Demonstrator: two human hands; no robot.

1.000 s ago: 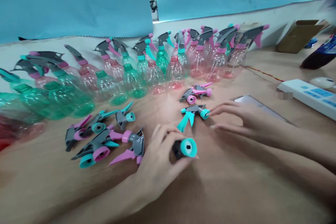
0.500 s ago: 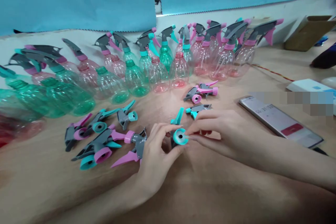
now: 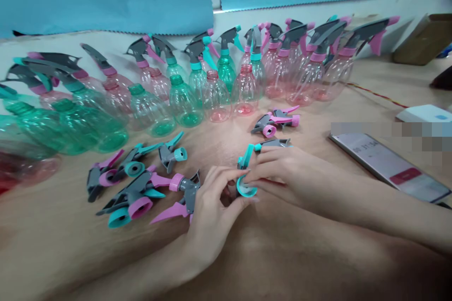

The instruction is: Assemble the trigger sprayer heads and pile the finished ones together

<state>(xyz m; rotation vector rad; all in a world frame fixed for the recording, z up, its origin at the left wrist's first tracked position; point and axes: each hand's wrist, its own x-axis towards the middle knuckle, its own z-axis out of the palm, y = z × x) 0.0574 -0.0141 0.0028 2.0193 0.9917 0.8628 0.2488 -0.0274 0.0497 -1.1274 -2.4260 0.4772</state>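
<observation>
My left hand (image 3: 212, 207) grips a grey spray trigger head with a teal collar (image 3: 246, 187), its teal lever pointing up. My right hand (image 3: 282, 174) pinches the same head at the collar from the right. Both hands meet over the brown table (image 3: 289, 254). A second teal trigger head (image 3: 273, 143) lies just beyond my right fingers, and a pink one (image 3: 275, 122) lies farther back. To the left of my left hand lies a loose pile of several trigger heads (image 3: 141, 181) in pink and teal.
Rows of green and pink plastic spray bottles (image 3: 183, 89) stand along the back, some capped, some open-necked. A phone (image 3: 388, 167) with a lit screen lies at the right. A white power strip (image 3: 423, 114) and a cardboard box (image 3: 423, 37) sit at far right.
My right hand came back from the teal head on the table and closed on the collar of the head in my left hand. The view has shifted slightly.
</observation>
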